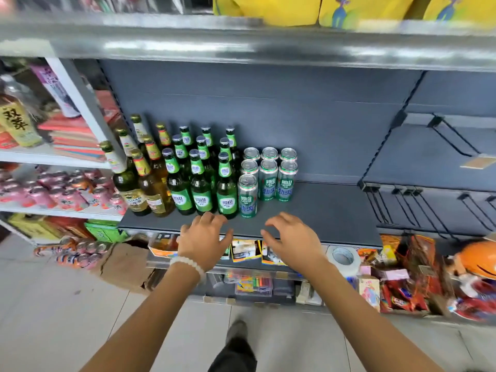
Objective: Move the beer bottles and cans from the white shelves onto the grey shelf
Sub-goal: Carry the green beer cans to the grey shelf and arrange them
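Both hands reach forward, palms down, over the front edge of the grey shelf (308, 210). The left hand (205, 238), with a white bead bracelet (188, 264) at its wrist, has its fingers loosely spread and slightly bent, holding nothing. The right hand (291, 238) mirrors it, fingers relaxed and apart, thumb turned inward, also holding nothing. Neither hand touches a container. Just beyond the fingertips, on the left part of the grey shelf, stand the green beer bottles (200, 181) in three upright rows. To their left are amber and dark bottles with gold caps (146, 178), also upright. To their right stand the green beer cans (268, 178), with a single can (247, 196) set forward, nearest the left hand. The right part of the shelf surface is bare. At far left, the white shelves (53, 157) carry pink cans (64, 194) and red boxes (72, 138). Above, yellow packages (362, 9) sit on the upper shelf. Below, assorted snack packets (402, 288) fill the lower tiers.
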